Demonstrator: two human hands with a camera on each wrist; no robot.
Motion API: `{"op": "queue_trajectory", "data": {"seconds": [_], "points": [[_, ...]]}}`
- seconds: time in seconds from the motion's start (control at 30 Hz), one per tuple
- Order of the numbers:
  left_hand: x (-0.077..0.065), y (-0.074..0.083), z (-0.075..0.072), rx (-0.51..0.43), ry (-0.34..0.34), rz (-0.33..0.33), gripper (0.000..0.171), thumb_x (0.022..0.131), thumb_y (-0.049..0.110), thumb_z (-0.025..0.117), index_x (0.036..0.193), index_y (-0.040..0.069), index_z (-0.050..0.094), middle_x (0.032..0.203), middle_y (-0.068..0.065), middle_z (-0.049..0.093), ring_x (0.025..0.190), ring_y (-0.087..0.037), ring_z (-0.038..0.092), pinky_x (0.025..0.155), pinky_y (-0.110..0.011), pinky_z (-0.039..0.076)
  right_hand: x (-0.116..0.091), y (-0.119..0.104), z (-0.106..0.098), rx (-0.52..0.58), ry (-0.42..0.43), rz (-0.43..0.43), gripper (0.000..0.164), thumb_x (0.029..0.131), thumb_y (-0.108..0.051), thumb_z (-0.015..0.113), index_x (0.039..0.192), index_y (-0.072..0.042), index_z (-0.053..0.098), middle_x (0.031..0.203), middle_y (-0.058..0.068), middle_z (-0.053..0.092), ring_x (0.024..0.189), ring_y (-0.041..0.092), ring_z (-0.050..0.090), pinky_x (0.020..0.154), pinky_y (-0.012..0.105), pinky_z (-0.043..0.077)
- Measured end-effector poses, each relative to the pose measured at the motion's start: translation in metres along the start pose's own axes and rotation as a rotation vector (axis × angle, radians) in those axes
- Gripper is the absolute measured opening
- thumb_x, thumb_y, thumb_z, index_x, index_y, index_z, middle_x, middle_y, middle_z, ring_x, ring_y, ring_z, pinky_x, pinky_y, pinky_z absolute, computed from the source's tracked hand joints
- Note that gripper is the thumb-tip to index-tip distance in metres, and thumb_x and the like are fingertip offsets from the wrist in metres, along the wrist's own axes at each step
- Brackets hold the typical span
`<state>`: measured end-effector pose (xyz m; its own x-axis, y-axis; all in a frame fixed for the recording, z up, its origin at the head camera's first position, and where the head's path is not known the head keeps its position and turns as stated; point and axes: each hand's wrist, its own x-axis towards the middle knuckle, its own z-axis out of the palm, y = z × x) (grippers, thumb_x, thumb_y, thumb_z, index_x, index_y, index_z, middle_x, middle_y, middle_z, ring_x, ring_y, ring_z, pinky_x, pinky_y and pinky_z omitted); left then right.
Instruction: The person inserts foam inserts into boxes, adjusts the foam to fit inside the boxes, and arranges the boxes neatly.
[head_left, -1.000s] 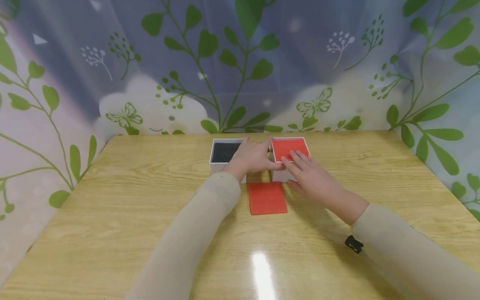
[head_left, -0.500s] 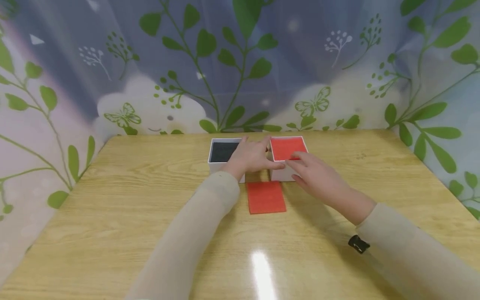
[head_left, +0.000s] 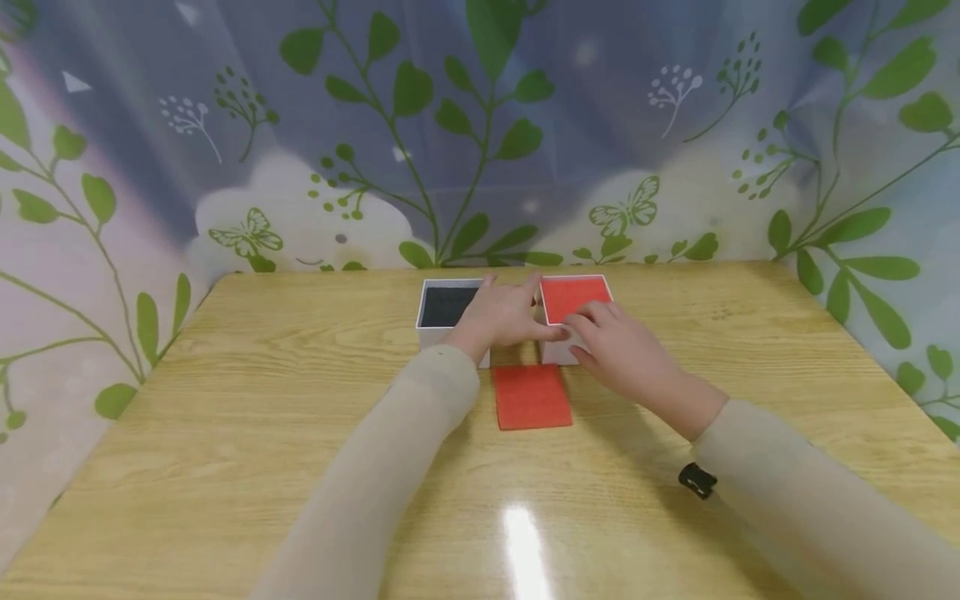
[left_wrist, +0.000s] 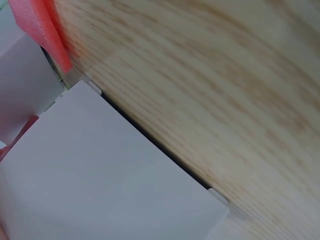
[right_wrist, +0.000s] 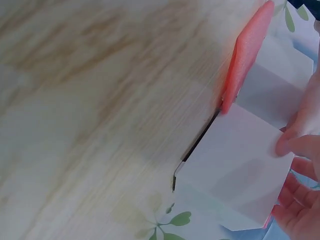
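Two white boxes stand side by side at the table's back. The left box (head_left: 431,337) has a black lining or content; the right box (head_left: 552,353) has red cloth (head_left: 570,298) level near its rim. My left hand (head_left: 501,313) reaches between the boxes and grips the right box's near-left corner, thumb across its front wall. My right hand (head_left: 626,354) rests at that box's near rim, fingertips bent over the edge onto the red cloth; its palm is hidden. In the right wrist view, several fingers (right_wrist: 295,200) show behind the rim. A square red cloth piece (head_left: 532,397) lies in front.
A wooden table (head_left: 315,400) carries everything, with a bright reflection near its front. Behind it hangs a curtain (head_left: 360,167) with leaves and butterflies. A small black clip-like item (head_left: 697,481) is at the right sleeve.
My right hand lifted its spread fingers off the red cloth in the right box, drew back, then settled left with fingers bent at the near rim. My left hand stays put.
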<state>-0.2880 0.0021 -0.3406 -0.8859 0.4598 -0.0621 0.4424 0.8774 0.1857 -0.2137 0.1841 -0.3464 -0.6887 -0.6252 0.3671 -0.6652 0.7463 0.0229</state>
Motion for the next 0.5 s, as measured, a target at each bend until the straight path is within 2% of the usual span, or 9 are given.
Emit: {"op": "queue_trajectory", "data": {"seconds": [0.23, 0.5], "points": [[0.001, -0.002, -0.001, 0.001, -0.003, -0.005, 0.106, 0.072, 0.075, 0.053, 0.150, 0.013, 0.018, 0.106, 0.012, 0.065, 0.104, -0.015, 0.059, 0.111, -0.048, 0.004, 0.008, -0.003, 0.004, -0.017, 0.027, 0.034, 0.026, 0.083, -0.007, 0.069, 0.107, -0.003, 0.060, 0.092, 0.012, 0.052, 0.081, 0.027, 0.049, 0.066, 0.036, 0.049], [0.002, -0.002, 0.002, -0.009, 0.002, -0.003, 0.108, 0.070, 0.079, 0.050, 0.150, 0.014, 0.018, 0.107, 0.014, 0.065, 0.105, -0.014, 0.058, 0.111, -0.048, 0.004, 0.013, -0.004, 0.000, -0.006, -0.024, 0.081, 0.023, 0.082, 0.002, 0.065, 0.105, -0.003, 0.063, 0.092, 0.012, 0.053, 0.080, 0.028, 0.052, 0.063, 0.036, 0.051]]}}
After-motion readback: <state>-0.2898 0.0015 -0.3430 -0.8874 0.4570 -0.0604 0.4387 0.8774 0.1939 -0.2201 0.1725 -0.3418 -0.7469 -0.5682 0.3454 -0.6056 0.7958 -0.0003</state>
